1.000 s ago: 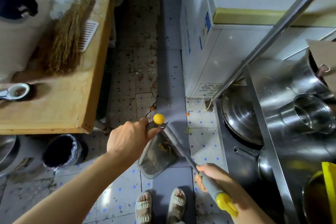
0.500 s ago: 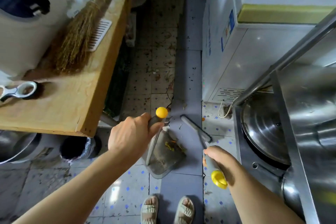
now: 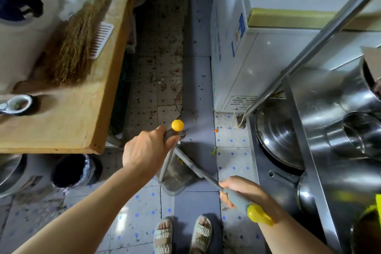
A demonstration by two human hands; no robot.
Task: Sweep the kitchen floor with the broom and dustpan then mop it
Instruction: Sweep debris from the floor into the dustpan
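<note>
Straw whisk [image 3: 76,47] on the table [image 3: 68,126] at left; bin [image 3: 74,171] below the table's near edge; dustpan [image 3: 175,175] on the floor [image 3: 134,222] between table and stove [image 3: 278,144].

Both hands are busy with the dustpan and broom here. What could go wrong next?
1. The grey dustpan already holds scraps; tilting it with the left hand could spill them back onto the tiles.
2. The grey broom handle with yellow tip in the right hand crosses near the steel cooktop; a wide stroke might knock it.

table [image 3: 68,126]: matt wood | counter [image 3: 321,121]: glossy metal | whisk broom [image 3: 76,47]: rough straw | floor [image 3: 132,212]: tile
</note>
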